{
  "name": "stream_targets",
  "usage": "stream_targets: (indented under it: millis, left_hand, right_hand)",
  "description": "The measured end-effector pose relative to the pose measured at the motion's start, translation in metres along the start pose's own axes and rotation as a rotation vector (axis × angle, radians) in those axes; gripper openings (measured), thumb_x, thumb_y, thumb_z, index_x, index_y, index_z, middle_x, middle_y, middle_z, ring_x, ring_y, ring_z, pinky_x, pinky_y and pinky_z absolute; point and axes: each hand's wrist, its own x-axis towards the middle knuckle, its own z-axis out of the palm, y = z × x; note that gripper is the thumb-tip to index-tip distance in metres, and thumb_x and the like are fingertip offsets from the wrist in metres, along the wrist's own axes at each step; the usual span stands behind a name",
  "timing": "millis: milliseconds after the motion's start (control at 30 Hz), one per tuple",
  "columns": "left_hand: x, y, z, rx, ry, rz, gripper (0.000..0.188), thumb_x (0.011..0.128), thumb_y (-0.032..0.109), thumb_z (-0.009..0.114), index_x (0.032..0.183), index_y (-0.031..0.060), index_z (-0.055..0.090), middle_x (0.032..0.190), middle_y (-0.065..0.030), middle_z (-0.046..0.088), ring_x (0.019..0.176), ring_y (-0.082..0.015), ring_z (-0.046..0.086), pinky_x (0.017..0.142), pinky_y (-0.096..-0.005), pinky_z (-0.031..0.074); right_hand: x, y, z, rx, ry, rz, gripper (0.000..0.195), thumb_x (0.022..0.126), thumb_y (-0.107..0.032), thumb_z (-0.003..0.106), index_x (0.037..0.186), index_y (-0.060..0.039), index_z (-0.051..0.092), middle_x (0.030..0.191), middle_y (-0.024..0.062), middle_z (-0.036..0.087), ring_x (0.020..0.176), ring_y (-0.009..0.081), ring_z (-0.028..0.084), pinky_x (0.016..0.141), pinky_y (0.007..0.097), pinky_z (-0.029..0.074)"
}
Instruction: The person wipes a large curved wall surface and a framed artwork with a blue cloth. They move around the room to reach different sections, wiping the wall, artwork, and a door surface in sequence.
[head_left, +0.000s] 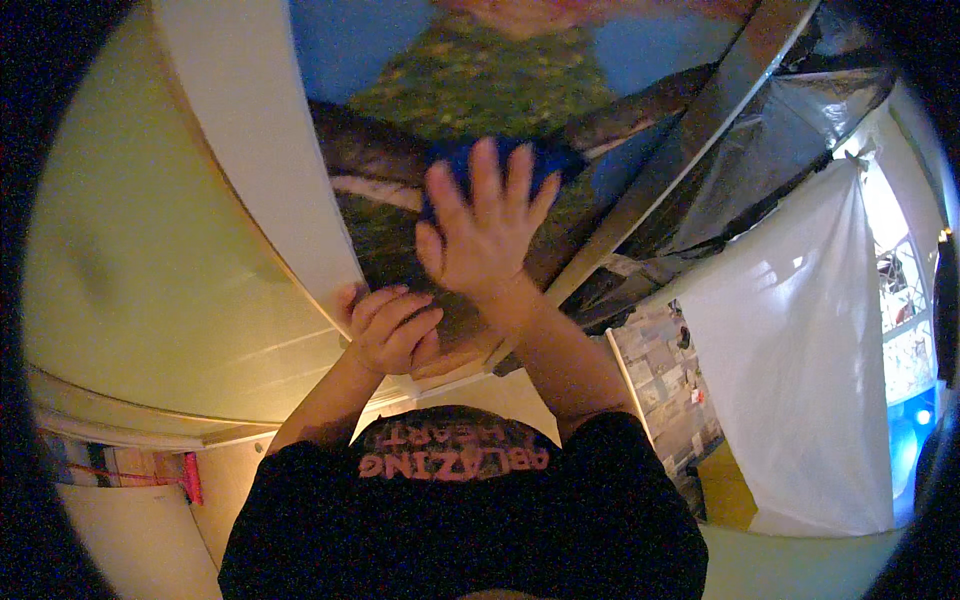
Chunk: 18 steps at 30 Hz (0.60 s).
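Before me is a large picture panel (495, 75) with blue areas, a mottled yellow-green shape and dark bands. My right hand (487, 217) is spread in front of it, back towards me, fingers apart and holding nothing visible. Behind its fingers lies a dark blue patch (555, 161); whether it is cloth or part of the picture is unclear. Lower and to the left, my left hand (394, 326) has its fingers curled beside the lower end of a pale strip (240, 112) along the panel. Its palm is hidden, and any contact with the strip cannot be made out.
A pale green wall (150, 247) curves along the left. Right of the panel runs a narrow bar (645, 210), with dark shiny plastic sheeting (720, 172) beyond. A white sheet (802, 360) hangs by a bright window (907, 322). A stone-patterned surface (660, 375) and yellowish box (724, 487) are lower right.
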Motion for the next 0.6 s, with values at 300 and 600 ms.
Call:
stream_targets:
  millis: [300,600]
  left_hand:
    - [-0.008,-0.005,-0.004,-0.04,-0.006,0.051,0.014,0.078,0.029,0.058,0.089,0.0239,0.066,0.097,0.0039,0.065,0.095,-0.0185,0.055,0.1,-0.0434,0.03]
    - [-0.017,-0.008,-0.011,-0.153,0.157,0.055,0.02,0.078,0.031,0.06,0.096,0.0233,0.062,0.108,-0.0002,0.062,0.1,-0.0236,0.051,0.098,-0.0458,0.033]
  right_hand:
    - [-0.035,0.026,0.001,0.016,0.142,0.104,0.048,0.089,-0.045,0.044,0.132,-0.024,0.05,0.147,0.018,0.031,0.135,0.0468,0.022,0.105,0.0671,0.009]
    - [0.026,-0.039,-0.002,-0.003,-0.013,-0.045,0.052,0.085,-0.051,0.049,0.132,-0.0296,0.05,0.148,0.008,0.034,0.135,0.0389,0.026,0.104,0.0669,0.013]
